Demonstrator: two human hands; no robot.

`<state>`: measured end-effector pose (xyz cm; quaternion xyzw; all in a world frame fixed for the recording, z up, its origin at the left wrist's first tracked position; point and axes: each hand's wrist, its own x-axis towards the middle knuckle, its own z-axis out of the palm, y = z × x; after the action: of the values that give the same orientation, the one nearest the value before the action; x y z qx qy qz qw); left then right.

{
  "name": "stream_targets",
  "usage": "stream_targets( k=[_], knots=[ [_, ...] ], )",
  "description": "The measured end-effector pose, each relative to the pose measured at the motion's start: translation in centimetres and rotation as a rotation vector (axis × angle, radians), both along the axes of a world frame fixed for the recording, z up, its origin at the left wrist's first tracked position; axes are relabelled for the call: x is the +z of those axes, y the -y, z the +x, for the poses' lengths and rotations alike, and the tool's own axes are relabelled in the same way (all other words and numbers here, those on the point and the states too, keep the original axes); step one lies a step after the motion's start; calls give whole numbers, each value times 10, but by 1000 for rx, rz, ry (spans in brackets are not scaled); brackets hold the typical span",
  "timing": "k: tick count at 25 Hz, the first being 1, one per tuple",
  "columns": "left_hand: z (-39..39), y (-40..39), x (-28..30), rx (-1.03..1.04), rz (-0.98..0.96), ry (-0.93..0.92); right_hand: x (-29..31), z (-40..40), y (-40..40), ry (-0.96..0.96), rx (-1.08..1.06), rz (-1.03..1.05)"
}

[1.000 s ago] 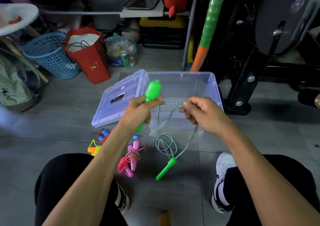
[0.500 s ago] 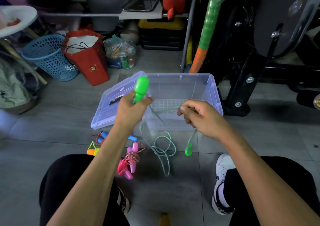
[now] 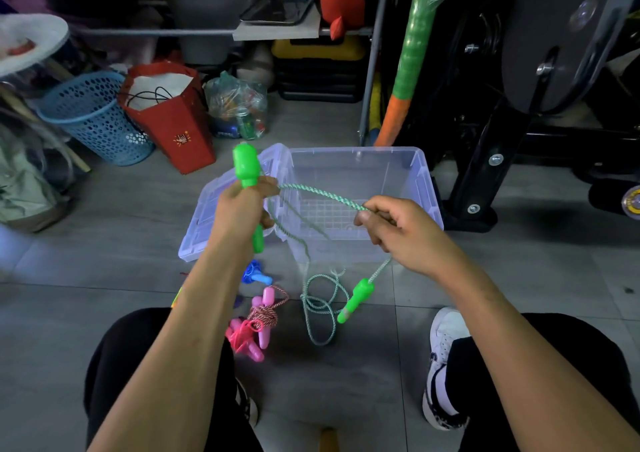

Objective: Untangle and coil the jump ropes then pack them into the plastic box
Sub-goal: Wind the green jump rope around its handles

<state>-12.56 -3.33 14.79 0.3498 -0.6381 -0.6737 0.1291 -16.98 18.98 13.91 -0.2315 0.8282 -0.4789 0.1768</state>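
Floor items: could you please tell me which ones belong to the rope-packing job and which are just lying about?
Job: green rope, its two handles, pink ropes, blue handle, plastic box, lid.
Lying about: blue basket, red bag, bag of bottles.

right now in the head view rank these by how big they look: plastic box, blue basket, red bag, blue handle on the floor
1. plastic box, largest.
2-3. red bag and blue basket look alike; both sit farther back, so no ranking.
4. blue handle, smallest.
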Motion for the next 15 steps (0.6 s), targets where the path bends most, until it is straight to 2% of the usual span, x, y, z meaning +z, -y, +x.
stream_targets(
  k=[1, 2, 5, 6, 7, 8, 10, 12, 13, 15],
  knots=[
    [0, -3, -4, -57, -153, 48, 1, 0, -1, -8, 6, 0],
    [2, -12, -6, -154, -221, 42, 1, 0, -1, -10, 13, 4],
    [8, -47, -1, -607, -201, 40, 0, 2, 2, -27, 45, -11],
    [9, -53, 0, -688, -204, 49, -1, 2, 3, -31, 44, -25],
    [8, -54, -2, -671, -188, 36, -1, 2, 3, -26, 32, -38],
    [6, -51, -3, -568, -150, 13, -3, 1, 2, -9, 8, -47],
    [1, -34, -1, -255, 3, -61, -4, 0, 0, 26, -34, -36],
    [-3, -16, 3, -35, 129, -136, -5, -2, -4, -12, -45, 18],
    [-4, -10, 3, -3, 65, -106, -5, -3, -6, -69, -48, 47],
    [-1, -12, -1, -84, -192, 3, -3, -4, -7, -168, -54, 60]
  ],
)
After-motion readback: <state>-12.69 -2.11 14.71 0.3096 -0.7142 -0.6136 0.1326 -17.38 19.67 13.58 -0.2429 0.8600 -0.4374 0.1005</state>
